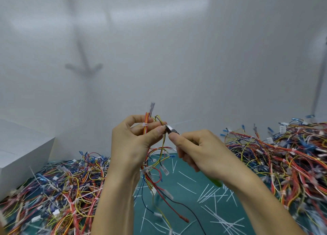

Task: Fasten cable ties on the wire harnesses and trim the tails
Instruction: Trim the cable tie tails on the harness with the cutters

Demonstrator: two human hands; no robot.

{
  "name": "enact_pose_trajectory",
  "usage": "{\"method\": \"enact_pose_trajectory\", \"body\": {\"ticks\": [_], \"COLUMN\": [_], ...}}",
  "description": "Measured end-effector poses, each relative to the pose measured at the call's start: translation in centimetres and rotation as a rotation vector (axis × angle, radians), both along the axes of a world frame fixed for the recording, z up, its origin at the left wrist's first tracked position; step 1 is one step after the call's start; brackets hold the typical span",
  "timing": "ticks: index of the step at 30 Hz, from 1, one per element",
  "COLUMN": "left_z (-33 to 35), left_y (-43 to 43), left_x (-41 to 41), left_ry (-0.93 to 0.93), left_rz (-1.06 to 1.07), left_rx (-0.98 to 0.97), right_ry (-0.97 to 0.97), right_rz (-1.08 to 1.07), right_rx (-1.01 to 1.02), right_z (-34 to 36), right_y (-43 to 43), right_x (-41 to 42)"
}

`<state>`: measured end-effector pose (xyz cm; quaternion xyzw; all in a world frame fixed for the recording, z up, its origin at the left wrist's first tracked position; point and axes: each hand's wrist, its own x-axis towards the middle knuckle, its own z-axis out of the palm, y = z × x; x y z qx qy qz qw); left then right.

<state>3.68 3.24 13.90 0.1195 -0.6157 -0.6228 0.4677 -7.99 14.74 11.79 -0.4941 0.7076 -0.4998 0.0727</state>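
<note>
Harness [147,117] stands upright, pinched in my left hand [134,141]. My right hand [196,151] grips cutters [172,130], tips beside that thumb.

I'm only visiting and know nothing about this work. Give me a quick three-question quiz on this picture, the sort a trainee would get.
1. True or false: the left hand holds a wire harness up above the green mat.
2. What does the right hand grip? A) a screwdriver B) green-handled cutters C) a roll of tape
3. Fill in: the white strips scattered on the mat look like cut-off cable tie ____.

Key: 1 true; 2 B; 3 tails.
</note>
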Motion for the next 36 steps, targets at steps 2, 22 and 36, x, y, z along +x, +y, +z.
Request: {"method": "enact_pose_trajectory", "body": {"ticks": [2,22,36], "left_z": [0.0,-0.1,0.1], "left_y": [0.0,0.1,-0.1], "left_x": [0.1,-0.4,-0.3], "left_ry": [-0.008,0.061,-0.249], "left_rz": [0.007,-0.038,-0.269], "left_rx": [-0.013,0.105,0.118], "right_ry": [-0.018,-0.449,-0.199], "right_rz": [0.007,0.184,0.096], "right_rx": [-0.002,-0.091,-0.098], "right_z": [0.0,1.3,1.1], "right_y": [0.0,0.4,0.8], "right_x": [0.0,1.2,1.4]}}
